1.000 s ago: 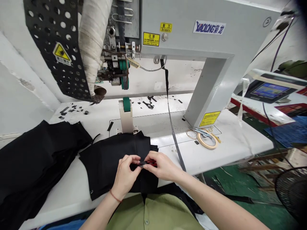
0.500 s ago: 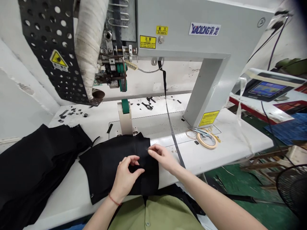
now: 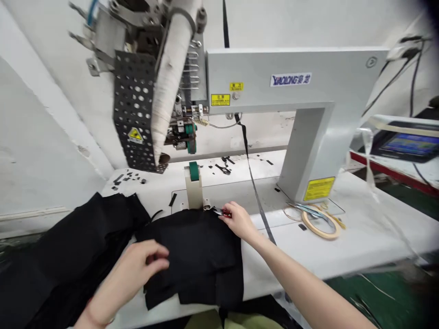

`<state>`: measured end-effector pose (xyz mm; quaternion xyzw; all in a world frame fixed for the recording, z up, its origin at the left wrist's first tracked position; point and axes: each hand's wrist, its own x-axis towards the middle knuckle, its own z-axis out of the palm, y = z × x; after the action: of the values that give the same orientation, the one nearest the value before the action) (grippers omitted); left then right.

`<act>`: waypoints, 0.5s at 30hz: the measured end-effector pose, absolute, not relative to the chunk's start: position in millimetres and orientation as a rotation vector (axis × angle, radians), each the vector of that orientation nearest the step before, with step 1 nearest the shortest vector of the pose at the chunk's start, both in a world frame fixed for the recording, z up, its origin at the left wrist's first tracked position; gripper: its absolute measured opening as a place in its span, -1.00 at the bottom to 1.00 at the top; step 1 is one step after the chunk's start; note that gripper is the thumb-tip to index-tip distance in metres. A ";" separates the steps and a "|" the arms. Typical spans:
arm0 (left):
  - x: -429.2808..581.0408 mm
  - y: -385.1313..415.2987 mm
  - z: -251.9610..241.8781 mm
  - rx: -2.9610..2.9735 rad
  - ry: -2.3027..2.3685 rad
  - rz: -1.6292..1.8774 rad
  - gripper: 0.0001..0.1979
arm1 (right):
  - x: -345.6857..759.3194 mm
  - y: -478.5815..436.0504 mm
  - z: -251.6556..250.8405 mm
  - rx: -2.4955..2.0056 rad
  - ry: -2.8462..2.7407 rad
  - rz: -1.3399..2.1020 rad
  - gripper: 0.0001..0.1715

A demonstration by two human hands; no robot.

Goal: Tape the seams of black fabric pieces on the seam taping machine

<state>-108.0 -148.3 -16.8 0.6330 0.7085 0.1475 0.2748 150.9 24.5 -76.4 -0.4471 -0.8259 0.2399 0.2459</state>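
Note:
A piece of black fabric lies on the white table in front of me. My right hand is closed on a pair of small thread snips with red on the handle, at the fabric's far edge. The metal blades point left; whether they touch the fabric I cannot tell. Over the left part of the cloth is my left hand, thumb and fingers apart, with nothing seen between them. Beyond the fabric stands the machine's post with a green roller.
A heap of black fabric lies at the left. The grey machine spans the table, and a dark strap hangs from it. Scissors and a tape roll lie right. Black scraps are scattered behind.
My right hand has moved to the fabric's far edge, and snips now show in it. My left hand has shifted left. The camera view has tilted up, and the fabric lies differently.

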 end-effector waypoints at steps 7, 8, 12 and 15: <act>-109.8 -107.2 -17.4 2.021 1.858 0.805 -0.52 | 161.0 -34.7 12.0 -0.242 -2.169 0.419 -0.65; -122.2 -119.5 -11.3 1.920 1.830 0.794 -0.65 | 160.3 -36.9 16.9 -0.318 -2.013 0.410 -0.67; -194.0 -212.6 18.0 1.245 1.993 1.119 -0.75 | 122.3 -33.5 10.4 -0.711 -1.611 0.654 -0.86; -250.5 -274.6 36.5 0.822 2.228 1.463 -0.60 | 49.4 -30.1 -8.1 -0.766 -1.694 1.006 -0.79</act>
<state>-250.5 -274.6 36.5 0.2902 0.7865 0.5163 0.1752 49.4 -30.1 -8.1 -0.3154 -0.6980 0.4144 0.4914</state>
